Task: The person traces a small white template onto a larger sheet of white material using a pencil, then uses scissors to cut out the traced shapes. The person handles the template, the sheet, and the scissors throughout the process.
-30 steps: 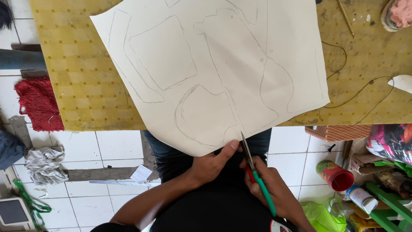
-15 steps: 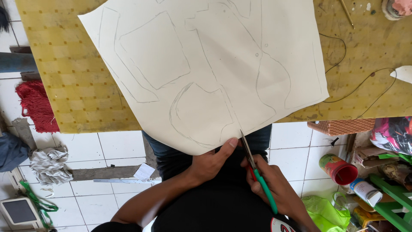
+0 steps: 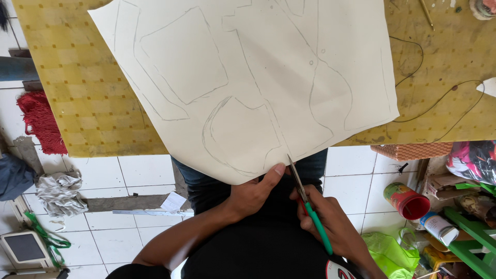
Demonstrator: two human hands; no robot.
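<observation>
A large cream paper sheet (image 3: pixel 248 82) with pencilled pattern outlines lies on the yellow table (image 3: pixel 77 98) and hangs over its near edge. My left hand (image 3: pixel 253 194) pinches the sheet's lower edge from below, thumb on the paper. My right hand (image 3: pixel 328 225) grips scissors (image 3: pixel 307 204) with green and red handles. Their blades point up at the paper's bottom edge, right beside my left thumb, at the foot of a pencil line.
A thin black wire (image 3: pixel 439 103) loops over the table's right side. On the white tiled floor lie a red mat (image 3: pixel 39 121), grey rags (image 3: pixel 59 191) and a metal ruler (image 3: pixel 139 212). Cans (image 3: pixel 405 199), a green bag (image 3: pixel 387 248) and clutter crowd the right.
The paper has shifted a little to the left and turned slightly. The scissors stay at its lower edge, and both hands hold nearly the same places.
</observation>
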